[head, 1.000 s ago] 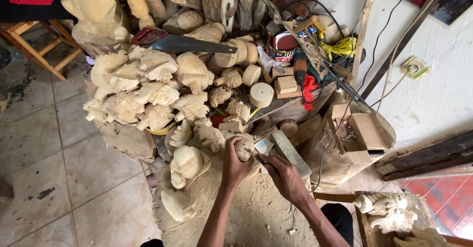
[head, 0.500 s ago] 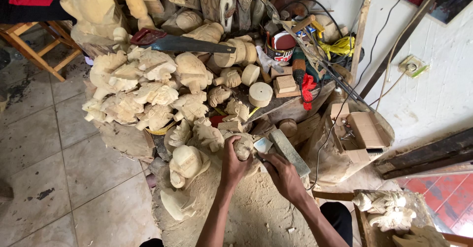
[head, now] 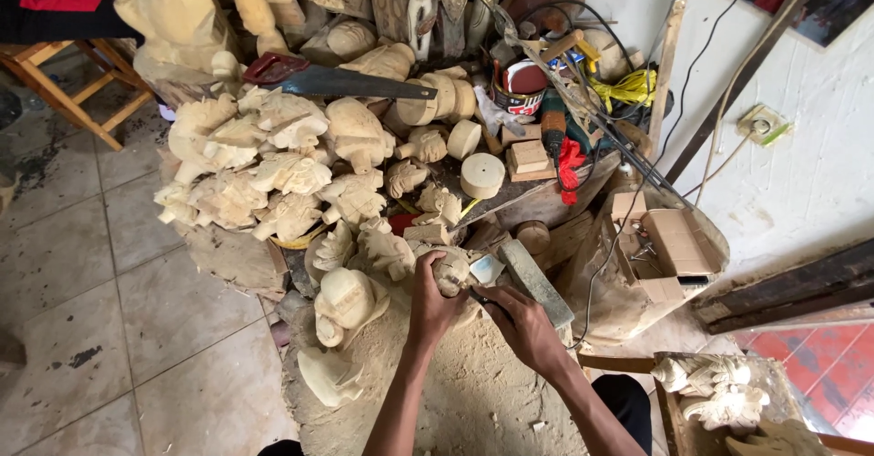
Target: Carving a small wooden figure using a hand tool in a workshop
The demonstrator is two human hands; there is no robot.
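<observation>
A small pale wooden carving (head: 452, 272) was held in the left hand (head: 432, 303), the grip wrapped round its lower part and pressed against it from below. The carving was kept just above the sawdust-covered bench (head: 473, 392), near the middle of the view and at the lower edge of the heap of carved pieces. The right hand (head: 521, 321) was closed round a thin dark tool (head: 477, 298) (its kind could not be told, most of it being hidden by the fingers), and the tip of that tool was set against the carving's right side. Just beside the right hand a long grey sharpening block (head: 535, 283) was lying at a slant, and a small pale blue scrap (head: 486, 268) was seen touching the carving's upper right.

To the left of the left hand a rounded, unfinished figure (head: 344, 303) was resting on the sawdust. Further up, a heap of rough carved figures (head: 264, 169) was piled, with a handsaw (head: 341, 81) laid across its top. A short wooden cylinder (head: 482, 176) was standing near a red cloth (head: 570, 159). A cardboard box (head: 678, 242) was placed well to the right, by the white wall.
</observation>
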